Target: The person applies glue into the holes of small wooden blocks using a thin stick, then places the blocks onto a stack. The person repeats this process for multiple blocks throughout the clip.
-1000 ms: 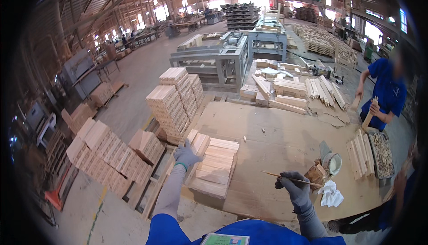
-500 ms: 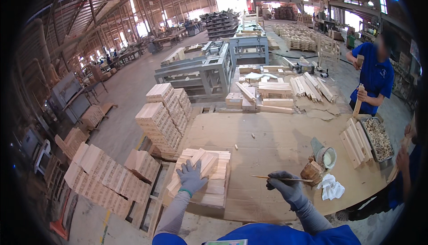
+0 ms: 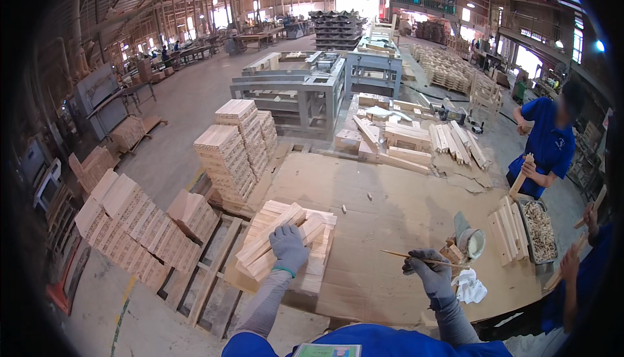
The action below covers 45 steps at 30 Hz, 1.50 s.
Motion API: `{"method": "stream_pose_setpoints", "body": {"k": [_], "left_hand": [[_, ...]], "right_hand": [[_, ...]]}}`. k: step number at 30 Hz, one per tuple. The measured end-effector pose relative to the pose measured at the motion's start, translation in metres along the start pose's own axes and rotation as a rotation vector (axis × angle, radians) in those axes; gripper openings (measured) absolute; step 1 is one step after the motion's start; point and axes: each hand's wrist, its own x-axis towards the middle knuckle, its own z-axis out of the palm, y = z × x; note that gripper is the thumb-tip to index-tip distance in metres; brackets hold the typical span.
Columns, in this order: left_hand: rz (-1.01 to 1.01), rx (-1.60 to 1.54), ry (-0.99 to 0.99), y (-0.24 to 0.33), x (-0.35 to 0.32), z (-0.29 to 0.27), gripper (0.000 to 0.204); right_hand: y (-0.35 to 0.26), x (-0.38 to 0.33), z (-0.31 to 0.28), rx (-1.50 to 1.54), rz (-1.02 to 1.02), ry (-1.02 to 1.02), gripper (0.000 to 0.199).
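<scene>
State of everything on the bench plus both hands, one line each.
left hand: gloved, on the wood strips, grip unclear
wood strips: loose, atop a block of strips
right hand: gloved, closed on thin stick
thin stick: held, roughly level
cup: open, whitish inside
cloth: crumpled
bin: open, filled with small wooden pieces
cardboard: flat, torn at far right

The person's left hand (image 3: 288,249), gloved in grey, lies over loose wooden strips (image 3: 260,241) on a stack of pale wood (image 3: 318,263). The right hand (image 3: 430,274) holds a thin stick (image 3: 396,253) above the cardboard (image 3: 377,227). Near it I see a cup (image 3: 476,244) and a crumpled white cloth (image 3: 471,288). To the right, a co-worker in blue (image 3: 549,149) grips a wooden piece (image 3: 521,175) near a tray (image 3: 545,261) of small dowels (image 3: 539,230).
</scene>
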Motion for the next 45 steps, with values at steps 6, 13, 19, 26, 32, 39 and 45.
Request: {"method": "stream_pose_setpoints", "body": {"k": [6, 13, 19, 26, 32, 39, 45], "left_hand": [[0.062, -0.116, -0.156, 0.006, -0.003, -0.001, 0.062], [0.196, -0.263, -0.021, 0.033, -0.019, -0.042, 0.059], [0.275, -0.935, 0.008, 0.149, -0.075, -0.113, 0.068], [0.477, -1.158, -0.014, 0.286, -0.144, -0.058, 0.06], [0.429, -1.533, 0.018, 0.348, -0.186, -0.005, 0.052], [0.065, -2.071, -0.231, 0.366, -0.197, -0.006, 0.048], [0.587, -1.184, 0.368, 0.381, -0.171, -0.036, 0.029]], "right_hand": [[-0.005, -0.007, -0.01, 0.025, -0.01, -0.008, 0.018], [-0.012, -0.013, -0.056, 0.043, -0.043, 0.011, 0.019], [-0.054, -0.006, -0.092, 0.081, -0.17, -0.088, 0.027], [-0.063, -0.011, -0.127, -0.367, -0.516, -0.231, 0.03], [-0.01, -0.023, -0.178, -0.558, -0.638, -0.309, 0.025], [-0.012, -0.03, -0.208, -0.542, -0.729, -0.402, 0.028], [-0.024, -0.024, -0.225, -0.281, -0.383, -0.372, 0.03]]}}
